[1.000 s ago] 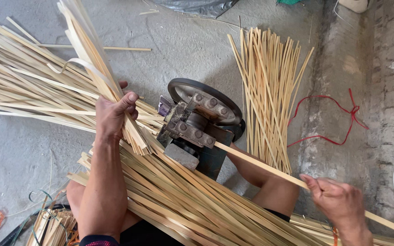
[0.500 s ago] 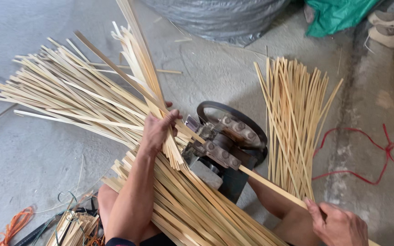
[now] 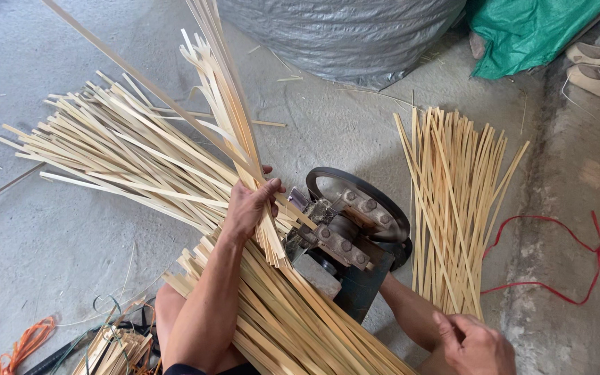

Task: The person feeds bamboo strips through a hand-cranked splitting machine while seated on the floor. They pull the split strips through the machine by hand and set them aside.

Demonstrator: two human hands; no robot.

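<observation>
The left hand (image 3: 250,205), arm stretched forward, closes its fingers around upright bamboo strips (image 3: 234,118) beside the machine (image 3: 348,236). The right hand (image 3: 477,340) sits low, fingers curled; its hold is unclear.

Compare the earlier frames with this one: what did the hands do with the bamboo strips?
The right hand drew back toward the body; the long strip it was pulling from the small machine is no longer seen in it. The left hand kept its grip on the bundle of strips, now raised steeper. The sorted strips on the floor stayed put.
</observation>
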